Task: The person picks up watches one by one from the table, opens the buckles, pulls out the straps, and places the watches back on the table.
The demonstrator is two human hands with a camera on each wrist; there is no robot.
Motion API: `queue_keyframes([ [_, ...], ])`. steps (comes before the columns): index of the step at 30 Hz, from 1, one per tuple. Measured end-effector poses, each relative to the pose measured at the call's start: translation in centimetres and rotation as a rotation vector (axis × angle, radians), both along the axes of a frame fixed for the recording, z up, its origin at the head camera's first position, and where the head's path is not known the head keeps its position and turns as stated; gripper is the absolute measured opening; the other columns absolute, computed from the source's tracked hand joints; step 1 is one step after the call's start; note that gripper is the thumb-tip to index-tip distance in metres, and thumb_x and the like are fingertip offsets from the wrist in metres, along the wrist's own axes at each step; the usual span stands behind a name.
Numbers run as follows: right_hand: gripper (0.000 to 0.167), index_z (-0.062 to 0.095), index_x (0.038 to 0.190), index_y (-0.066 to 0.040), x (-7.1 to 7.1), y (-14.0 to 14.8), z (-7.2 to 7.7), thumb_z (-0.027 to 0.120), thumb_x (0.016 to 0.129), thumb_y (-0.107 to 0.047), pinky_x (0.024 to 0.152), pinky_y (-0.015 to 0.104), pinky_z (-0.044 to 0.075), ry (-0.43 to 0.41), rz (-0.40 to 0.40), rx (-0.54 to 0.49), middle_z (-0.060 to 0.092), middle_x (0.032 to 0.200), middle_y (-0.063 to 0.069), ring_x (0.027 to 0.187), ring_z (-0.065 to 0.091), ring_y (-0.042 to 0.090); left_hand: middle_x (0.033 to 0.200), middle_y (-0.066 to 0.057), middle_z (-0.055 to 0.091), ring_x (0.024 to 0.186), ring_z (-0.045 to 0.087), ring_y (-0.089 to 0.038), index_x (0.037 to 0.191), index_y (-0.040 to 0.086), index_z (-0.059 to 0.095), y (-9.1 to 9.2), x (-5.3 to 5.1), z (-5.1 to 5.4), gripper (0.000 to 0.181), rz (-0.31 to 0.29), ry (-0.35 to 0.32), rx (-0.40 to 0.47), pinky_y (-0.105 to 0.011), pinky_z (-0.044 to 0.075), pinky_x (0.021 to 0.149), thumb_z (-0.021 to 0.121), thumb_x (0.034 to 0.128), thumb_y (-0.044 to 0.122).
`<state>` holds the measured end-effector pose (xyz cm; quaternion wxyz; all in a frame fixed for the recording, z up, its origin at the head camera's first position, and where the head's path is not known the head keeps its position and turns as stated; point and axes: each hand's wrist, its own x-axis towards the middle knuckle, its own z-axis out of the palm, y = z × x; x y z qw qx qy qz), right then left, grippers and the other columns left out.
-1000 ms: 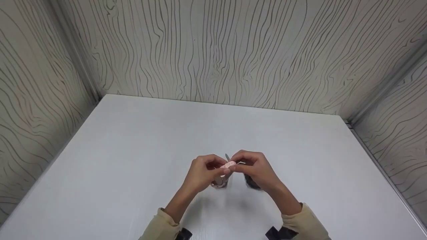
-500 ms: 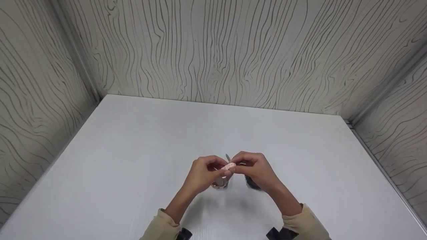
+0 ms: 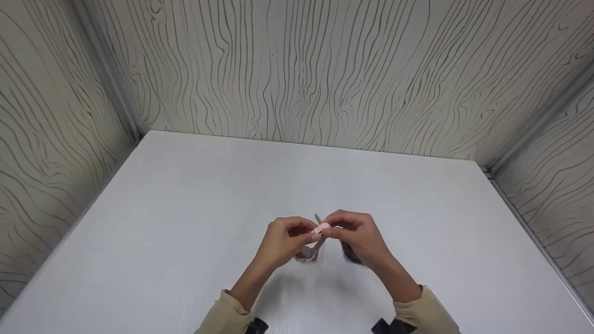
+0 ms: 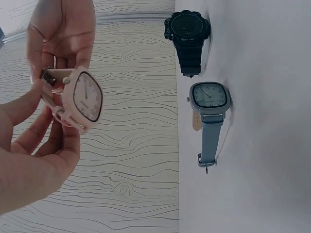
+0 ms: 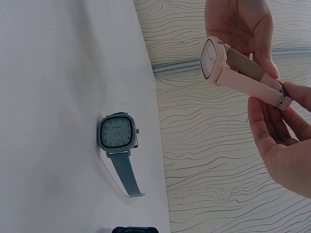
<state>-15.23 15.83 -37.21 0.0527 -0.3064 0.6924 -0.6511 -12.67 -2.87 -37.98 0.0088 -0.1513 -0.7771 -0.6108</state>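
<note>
A pink wristwatch [image 5: 213,60] is held up between both hands, its strap bent into a loop. In the right wrist view, the strap's ends meet at the buckle [image 5: 283,97], where my right hand [image 5: 286,150] pinches them. My left hand [image 4: 34,160] pinches the strap from the other side, thumb and fingertips close to the right hand's. In the head view the hands partly cover the strap, and the case hangs below them. Beneath, a grey-blue wristwatch [image 4: 210,97] lies on the white table, mostly hidden by the hands in the head view. Beside it lies a black digital wristwatch [image 4: 187,29].
The white table [image 3: 195,208] reaches back to a panel wall [image 3: 297,69] with a wood-grain pattern. Similar side panels stand at left and right, with grey metal strips in the corners.
Both hands stay nearly in place over the table. The right fingers have shifted slightly on the pink strap, and the pale piece sticking out beside the right hand shows less.
</note>
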Motion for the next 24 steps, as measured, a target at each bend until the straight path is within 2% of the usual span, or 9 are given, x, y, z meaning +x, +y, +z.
queue_keyframes([
  [8,0.014,0.064,0.095,0.005,-0.1,0.3,0.6,0.064,0.084,-0.004,0.074,0.034,0.052,-0.022,0.031,0.085,0.062,0.09,0.016,0.083,0.061,0.022,0.082,-0.002,0.066,0.069,0.058,-0.009,0.089,0.003,0.07,0.1,0.1,0.3,0.016,0.016,0.007,-0.023,-0.022,0.049,0.059,0.072,0.0788,0.015],
  [16,0.011,0.065,0.093,0.001,-0.1,0.4,1.3,0.065,0.083,-0.003,0.071,0.028,0.052,0.057,0.029,0.217,0.06,0.09,0.015,0.082,0.06,0.017,0.081,-0.002,0.065,0.07,0.057,-0.01,0.089,0.002,0.07,0.4,0.3,0.8,0.015,0.056,0.053,-0.11,-0.021,0.049,0.059,0.072,0.0775,0.012],
  [20,0.01,0.065,0.091,0.005,0.4,0.1,2.2,0.064,0.082,0.003,0.066,0.024,0.05,0.093,0.019,0.243,0.059,0.087,0.017,0.077,0.058,0.015,0.082,-0.001,0.065,0.072,0.057,-0.01,0.089,0.003,0.07,0.6,0.4,0.9,0.013,0.061,0.07,-0.139,-0.021,0.049,0.062,0.071,0.0783,0.01],
  [24,0.008,0.064,0.089,0.008,1.1,-0.2,3.2,0.063,0.081,0.005,0.065,0.022,0.049,0.115,0.016,0.241,0.059,0.084,0.02,0.075,0.056,0.013,0.081,0.0,0.065,0.071,0.057,-0.01,0.088,0.004,0.07,0.6,0.4,0.8,0.012,0.05,0.065,-0.132,-0.021,0.049,0.062,0.072,0.0784,0.011],
])
